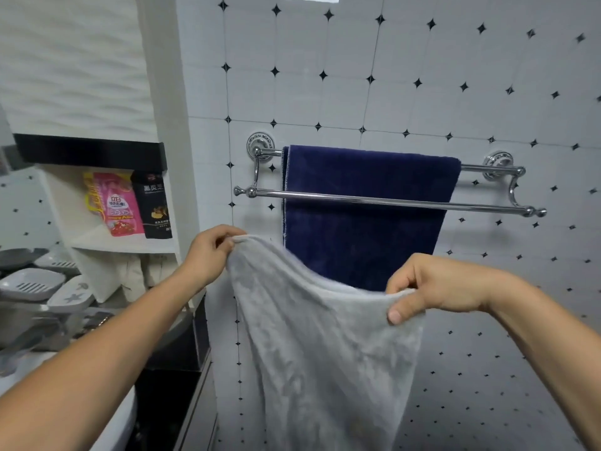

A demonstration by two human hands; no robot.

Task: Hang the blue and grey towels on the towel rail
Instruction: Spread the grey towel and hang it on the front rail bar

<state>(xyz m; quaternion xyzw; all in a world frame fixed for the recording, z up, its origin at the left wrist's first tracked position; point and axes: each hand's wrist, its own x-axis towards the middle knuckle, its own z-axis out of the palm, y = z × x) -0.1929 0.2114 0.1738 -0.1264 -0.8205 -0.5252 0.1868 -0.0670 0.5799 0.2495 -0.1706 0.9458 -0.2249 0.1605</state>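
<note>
**Halfway there: blue towel is up, grey one to go**

Far left there's a white shelf (97, 242) with a pink packet (120, 203) and a black packet (156, 206), plus some pale grey soap dishes (32, 283) lower down. None of that matters for the job.

The left hand (211, 252) pinches one top corner of the fluffy light grey towel (318, 346), with the fingers (224, 234) curled tight on the fabric. The towel sags between the two hands and hangs down. It's held below the chrome double towel rail (390, 200) and isn't touching it.

Behind it, the dark blue plush towel (367, 177) is draped over the rail's back bar, lying flat against the tiled wall, so I'd call that half done. The front bar crosses in front of the blue towel and has nothing on it.

Over on the right, the right hand (435, 288) grips the other end of the grey towel's top edge, thumb on the near side and the rest curled over.

What's left, as I read it: lift the grey one and lay it over that free front bar.
</note>
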